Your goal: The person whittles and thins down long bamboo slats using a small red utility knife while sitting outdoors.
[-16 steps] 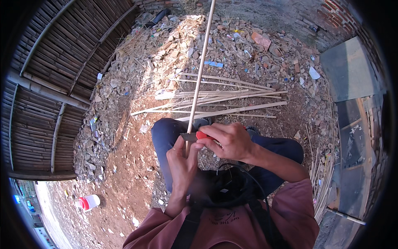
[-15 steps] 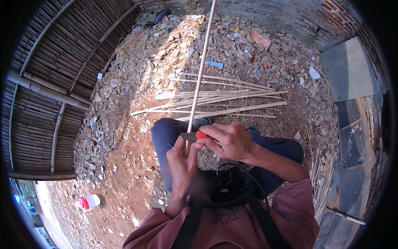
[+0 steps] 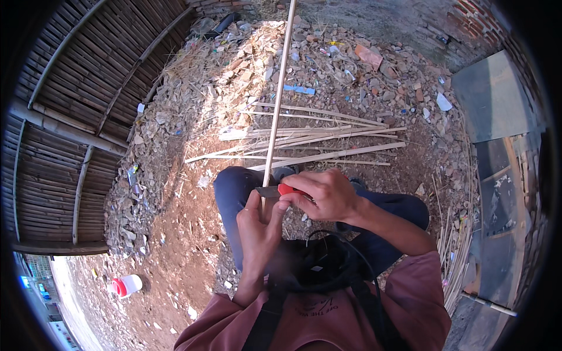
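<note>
A long, pale bamboo strip (image 3: 276, 117) runs from between my hands up past the top of the picture. My right hand (image 3: 331, 196) is closed around the red handle of a knife (image 3: 287, 190), whose grey blade lies across the strip. My left hand (image 3: 256, 231) pinches the strip near its lower end, with a fingertip at the blade's tip and the thumb close to the handle. Both hands are close together above my bent legs (image 3: 231, 202). The strip's lowest end is partly hidden behind my fingers.
Several pale strips (image 3: 328, 155) lie crossed on the ground beyond my legs. Rubble (image 3: 351, 76) spreads up to the wall. More thin strips (image 3: 453, 257) lie on the right, beside leaning boards (image 3: 497, 99). A white and red container (image 3: 126, 285) stands lower left, near a bamboo wall (image 3: 70, 134).
The strip's upper part has swung slightly left. The knife and both hands have barely shifted, and both grips are the same.
</note>
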Demonstrator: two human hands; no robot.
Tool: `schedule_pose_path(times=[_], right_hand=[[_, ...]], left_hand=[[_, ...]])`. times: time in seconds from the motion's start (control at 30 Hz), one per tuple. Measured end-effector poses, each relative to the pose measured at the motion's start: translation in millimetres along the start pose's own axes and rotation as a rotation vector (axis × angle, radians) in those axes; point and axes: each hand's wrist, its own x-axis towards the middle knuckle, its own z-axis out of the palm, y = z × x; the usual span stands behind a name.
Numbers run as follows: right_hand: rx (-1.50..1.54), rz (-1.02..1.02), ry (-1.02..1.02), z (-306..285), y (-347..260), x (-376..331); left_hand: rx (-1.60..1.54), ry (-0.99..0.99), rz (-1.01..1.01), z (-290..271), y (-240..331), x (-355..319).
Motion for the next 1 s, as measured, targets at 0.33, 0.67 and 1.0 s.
schedule_pose_path(times=[0.33,0.67,1.0], right_hand=[[-0.03,0.005,-0.021,-3,-8,3],[-0.13,0.052,-0.034,-2,-15,1],[-0.188,0.063,-0.024,-1,-19,0]], left_hand=[[-0.001,0.011,-0.021,4,5,-1],[0.104,0.008,0.05,5,0,2],[0.16,-0.053,0.052,4,-2,4]])
